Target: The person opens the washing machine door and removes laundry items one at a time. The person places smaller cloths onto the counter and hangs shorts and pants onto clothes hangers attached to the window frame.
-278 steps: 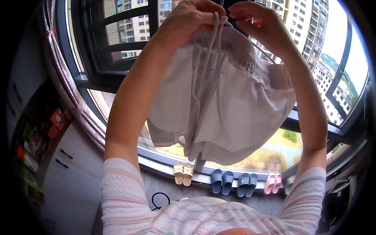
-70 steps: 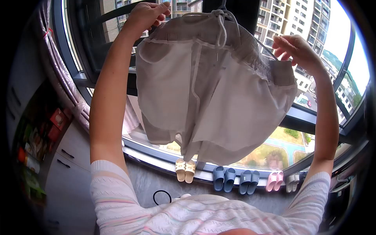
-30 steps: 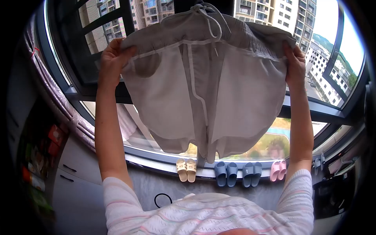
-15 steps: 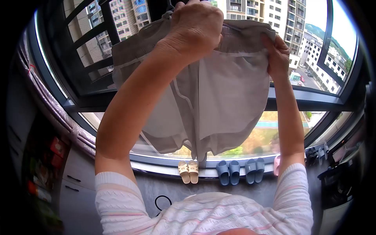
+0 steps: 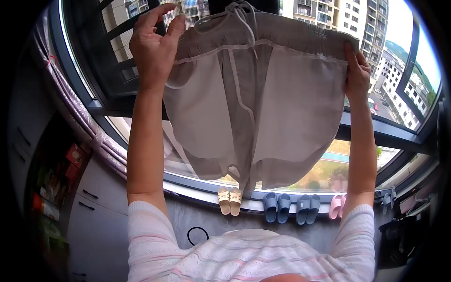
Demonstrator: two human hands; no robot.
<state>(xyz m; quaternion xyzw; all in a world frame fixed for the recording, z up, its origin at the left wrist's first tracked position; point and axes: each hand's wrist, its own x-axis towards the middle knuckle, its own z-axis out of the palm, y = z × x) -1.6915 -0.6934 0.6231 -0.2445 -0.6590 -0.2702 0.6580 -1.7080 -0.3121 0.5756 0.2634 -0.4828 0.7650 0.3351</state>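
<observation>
A pair of grey shorts (image 5: 300, 103) hangs in front of the window, pale pocket linings and inner seams facing me. Its gathered waistband runs across the top, with a knotted drawstring (image 5: 246, 21) at the middle. My right hand (image 5: 358, 77) pinches the right end of the waistband between thumb and fingers. At the other end, my left hand (image 5: 155, 49) is raised beside the waistband, its thumb and fingers apart and nothing visible between them. What holds the shorts up at the centre is hidden.
Along the window ledge stand beige slippers (image 5: 229, 201), two pairs of blue slippers (image 5: 277, 207) and pink slippers (image 5: 335, 207). A gathered curtain (image 5: 89, 127) hangs at left above a drawer cabinet (image 5: 98, 211). A dark window frame (image 5: 404, 129) and outside buildings lie beyond.
My left hand has moved from the waistband's middle out to its left end and opened. The knotted drawstring now shows. My right hand still grips the right end, slightly further right in view.
</observation>
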